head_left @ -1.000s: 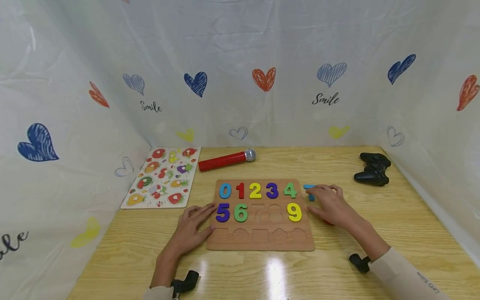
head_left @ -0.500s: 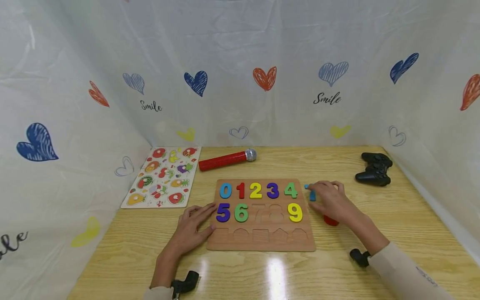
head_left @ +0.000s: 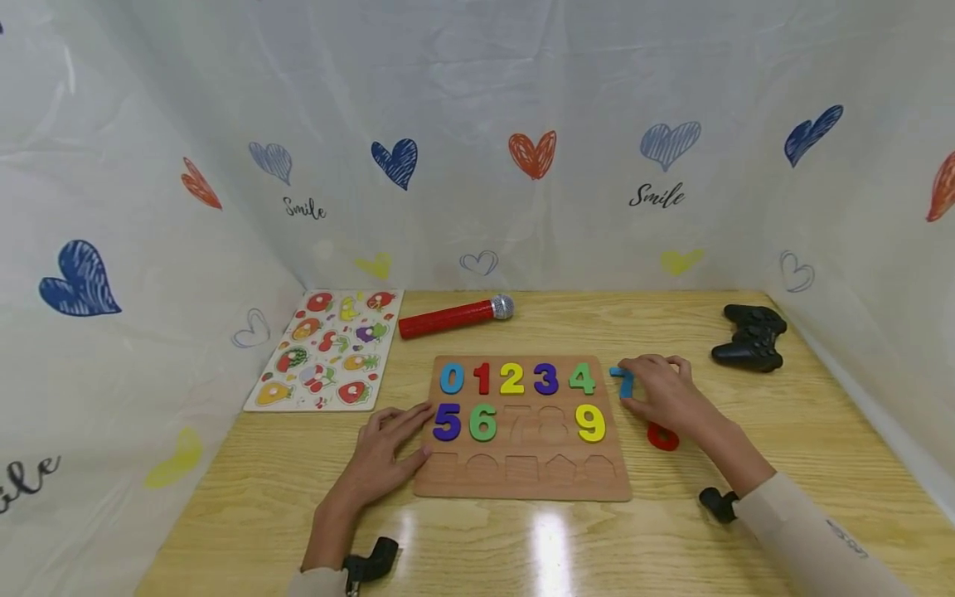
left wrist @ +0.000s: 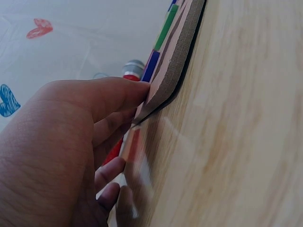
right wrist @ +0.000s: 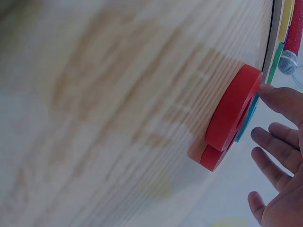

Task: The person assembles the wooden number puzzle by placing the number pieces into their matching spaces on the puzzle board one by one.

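Observation:
A wooden number puzzle board (head_left: pixel 522 489) lies mid-table, with raised coloured numbers 0 to 6 and the 9 in their recesses. The 7 and 8 recesses (head_left: pixel 552 424) and the bottom row of shape recesses hold no pieces. My left hand (head_left: pixel 380 454) rests at the board's left edge; its thumb and forefinger touch the corner in the left wrist view. Right of the board lies a blue number 7 (head_left: pixel 625 383). My right hand (head_left: pixel 667 396) has thumb and forefinger spread beside it, fingers loosely extended. Below that hand is a red number 8 (right wrist: pixel 232 113), partly hidden in the head view.
A fruit puzzle board (head_left: pixel 321 352) lies at the back left. Beside it is a red toy microphone (head_left: pixel 455 318) with a silver head. A black game controller (head_left: pixel 749 338) sits at the right rear. A patterned white sheet (head_left: pixel 477 166) surrounds the table's back and sides.
My right hand has drawn slightly right and back, uncovering more of the blue 7 and the red 8. The 7 has shifted slightly. My left hand stays at the board's edge.

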Tool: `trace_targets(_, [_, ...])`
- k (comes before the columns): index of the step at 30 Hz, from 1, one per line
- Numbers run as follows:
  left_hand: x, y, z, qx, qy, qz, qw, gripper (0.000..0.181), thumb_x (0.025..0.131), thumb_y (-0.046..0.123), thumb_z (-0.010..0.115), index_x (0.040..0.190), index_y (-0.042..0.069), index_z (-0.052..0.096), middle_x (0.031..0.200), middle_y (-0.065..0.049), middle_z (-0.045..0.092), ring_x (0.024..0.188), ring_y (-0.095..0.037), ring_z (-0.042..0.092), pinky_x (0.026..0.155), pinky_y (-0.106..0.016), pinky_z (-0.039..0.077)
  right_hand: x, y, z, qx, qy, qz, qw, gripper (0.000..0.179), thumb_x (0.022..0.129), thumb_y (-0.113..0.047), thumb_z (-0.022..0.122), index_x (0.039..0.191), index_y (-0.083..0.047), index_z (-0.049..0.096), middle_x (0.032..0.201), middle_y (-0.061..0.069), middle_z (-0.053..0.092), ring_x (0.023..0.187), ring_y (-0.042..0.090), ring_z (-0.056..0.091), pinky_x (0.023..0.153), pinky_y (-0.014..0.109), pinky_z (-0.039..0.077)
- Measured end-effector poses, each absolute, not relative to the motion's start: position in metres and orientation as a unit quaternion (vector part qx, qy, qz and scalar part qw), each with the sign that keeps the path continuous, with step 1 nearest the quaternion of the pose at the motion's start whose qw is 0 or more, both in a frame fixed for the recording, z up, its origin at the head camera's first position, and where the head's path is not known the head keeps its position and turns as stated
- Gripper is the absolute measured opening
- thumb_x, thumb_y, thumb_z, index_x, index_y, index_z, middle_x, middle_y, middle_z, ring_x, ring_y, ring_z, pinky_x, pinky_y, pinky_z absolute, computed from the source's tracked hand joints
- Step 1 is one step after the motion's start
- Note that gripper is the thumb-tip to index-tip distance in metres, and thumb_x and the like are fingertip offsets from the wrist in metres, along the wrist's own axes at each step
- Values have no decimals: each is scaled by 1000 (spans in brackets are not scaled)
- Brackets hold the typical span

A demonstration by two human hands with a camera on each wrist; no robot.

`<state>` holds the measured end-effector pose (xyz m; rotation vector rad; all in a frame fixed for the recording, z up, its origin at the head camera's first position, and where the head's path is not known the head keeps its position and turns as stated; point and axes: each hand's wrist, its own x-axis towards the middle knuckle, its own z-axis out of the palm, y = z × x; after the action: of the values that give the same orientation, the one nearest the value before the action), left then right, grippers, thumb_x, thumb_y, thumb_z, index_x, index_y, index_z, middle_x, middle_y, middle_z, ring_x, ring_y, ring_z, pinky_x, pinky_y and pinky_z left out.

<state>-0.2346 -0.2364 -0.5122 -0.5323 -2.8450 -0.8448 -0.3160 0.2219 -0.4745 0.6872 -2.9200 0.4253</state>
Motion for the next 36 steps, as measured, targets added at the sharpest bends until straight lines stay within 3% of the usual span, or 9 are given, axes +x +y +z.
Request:
trace_targets(16, [-236, -236, -512, -178, -941, -280, 65, 57, 94, 39, 67, 148, 26, 53, 153, 8, 46, 129, -27, 38, 97, -56, 29, -326, 227, -478, 212, -964, 158, 23, 58, 86, -22, 80, 133, 4, 58, 128, 25, 61, 129, 46, 40, 96, 68, 19])
trace_targets(36, [-235, -238, -513, -180, -940, -282, 69, 57, 93, 35, 69, 147, 24, 54, 153, 9, 46, 130, -27, 38, 98, -56, 29, -311, 228, -467, 227, -959, 159, 58, 55, 80, -24, 85, 124, 2, 66, 122, 21, 65, 123, 44, 44, 99, 68, 17])
